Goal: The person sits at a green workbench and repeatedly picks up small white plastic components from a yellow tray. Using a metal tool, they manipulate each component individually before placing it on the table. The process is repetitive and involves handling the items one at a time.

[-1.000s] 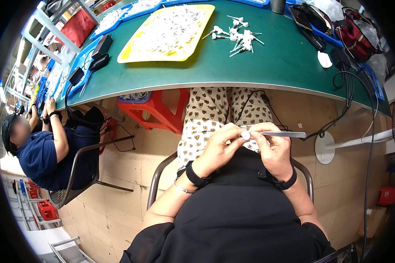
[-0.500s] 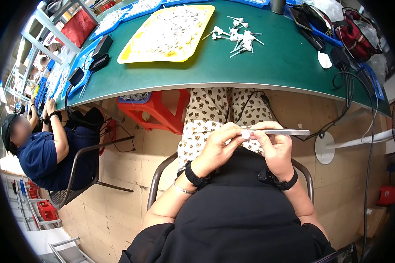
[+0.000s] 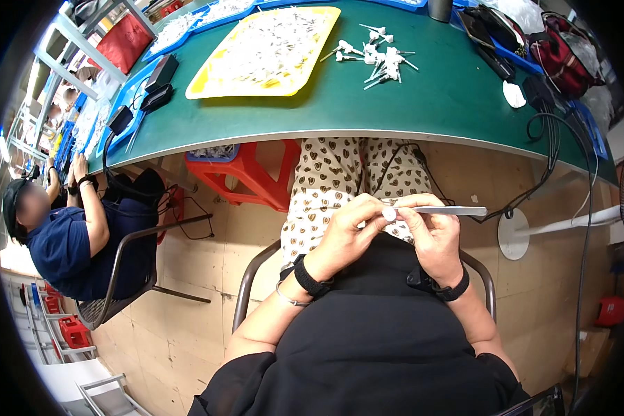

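Above my lap, in front of the table edge, both hands meet at a small white plastic part [image 3: 390, 214]. My left hand [image 3: 353, 225] is closed, pinching that part between thumb and fingertips. Metal tweezers [image 3: 457, 210] lie across my right hand [image 3: 431, 232], which is closed round them; their back end points right. The tweezers' tips reach the white part, but whether they grip it is hidden by my fingers. On the table ahead are a yellow tray [image 3: 200, 84] heaped with small white parts and a loose group of white parts with thin stems [image 3: 388, 64].
A green table [image 3: 367, 111] spans the front. Blue trays [image 3: 135, 87] of white parts line its left and far sides. Bags [image 3: 561, 55] and black cables [image 3: 551, 132] occupy the right. Beneath stands a red stool [image 3: 246, 182]. A seated person [image 3: 69, 239] works at left.
The white part at my fingertips has turned slightly and shows a rounder face. The tweezers have shifted a little to the left and down; my hands stay nearly in place.
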### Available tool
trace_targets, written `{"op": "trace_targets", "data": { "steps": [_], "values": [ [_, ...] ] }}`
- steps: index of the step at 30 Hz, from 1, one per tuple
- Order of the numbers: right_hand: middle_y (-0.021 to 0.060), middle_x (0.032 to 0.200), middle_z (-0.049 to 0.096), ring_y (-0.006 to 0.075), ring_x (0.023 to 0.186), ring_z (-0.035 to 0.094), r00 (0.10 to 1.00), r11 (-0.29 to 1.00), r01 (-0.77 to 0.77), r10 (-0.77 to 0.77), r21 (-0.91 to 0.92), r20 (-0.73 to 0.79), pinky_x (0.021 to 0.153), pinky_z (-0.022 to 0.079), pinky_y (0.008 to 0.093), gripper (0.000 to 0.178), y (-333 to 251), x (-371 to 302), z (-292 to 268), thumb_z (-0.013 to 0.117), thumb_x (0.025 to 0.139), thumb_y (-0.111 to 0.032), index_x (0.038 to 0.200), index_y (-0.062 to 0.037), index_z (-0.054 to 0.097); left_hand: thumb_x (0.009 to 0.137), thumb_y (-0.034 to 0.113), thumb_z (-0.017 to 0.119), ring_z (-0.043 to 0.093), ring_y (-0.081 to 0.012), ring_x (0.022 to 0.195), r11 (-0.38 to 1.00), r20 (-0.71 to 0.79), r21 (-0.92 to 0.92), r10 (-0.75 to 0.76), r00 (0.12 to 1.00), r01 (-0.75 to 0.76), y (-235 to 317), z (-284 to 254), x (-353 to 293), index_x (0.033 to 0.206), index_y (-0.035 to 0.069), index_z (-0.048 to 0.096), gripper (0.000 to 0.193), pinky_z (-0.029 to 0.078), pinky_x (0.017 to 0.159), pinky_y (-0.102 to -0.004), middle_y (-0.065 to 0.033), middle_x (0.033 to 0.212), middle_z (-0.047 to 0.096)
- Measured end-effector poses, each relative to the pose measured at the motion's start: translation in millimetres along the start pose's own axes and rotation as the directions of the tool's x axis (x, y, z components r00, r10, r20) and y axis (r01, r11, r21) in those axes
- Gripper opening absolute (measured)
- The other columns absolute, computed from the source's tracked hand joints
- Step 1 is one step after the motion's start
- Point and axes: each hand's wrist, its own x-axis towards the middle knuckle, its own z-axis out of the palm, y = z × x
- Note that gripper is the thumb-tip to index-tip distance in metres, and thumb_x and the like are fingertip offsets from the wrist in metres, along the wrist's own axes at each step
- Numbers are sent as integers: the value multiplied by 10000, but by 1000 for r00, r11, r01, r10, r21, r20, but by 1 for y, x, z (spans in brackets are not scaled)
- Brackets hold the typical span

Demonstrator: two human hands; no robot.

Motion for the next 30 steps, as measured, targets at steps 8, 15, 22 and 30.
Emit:
{"op": "trace_targets", "data": {
  "steps": [8,15,22,30],
  "values": [
    [55,772,697,110,661,640,1000,1000,20,-19,-10,12,587,491,246,49,1,0,-1,686,934,-15,958,26,700,867,-35,719,632,-212,793,1000,7,4,10,1000,-10,-2,0,0,1022,5,710,160,517,706,-309,-92,910,650],
    [53,776,697,108,670,638,1000,1000,-3,3,11,-2,591,486,242,48,1,0,0,680,938,-14,961,23,700,855,-43,723,636,-217,794,1000,5,9,15,1000,-15,-2,0,0,1018,-2,705,168,519,707,-312,-97,909,652],
    [52,765,685,104,643,628,1000,1000,-15,15,-2,22,571,480,241,44,0,1,-3,686,936,-19,948,22,695,868,-9,740,650,-218,806,1000,7,3,-3,1000,3,-2,0,0,1013,8,713,148,518,725,-315,-88,908,689],
    [79,807,685,186,692,656,997,990,55,-47,-132,63,615,498,298,20,-6,3,-4,676,908,2,922,8,689,857,-44,719,650,-240,817,1000,13,20,14,1000,-15,-3,2,-1,1030,7,704,181,524,713,-324,-101,921,657]
  ]
}}
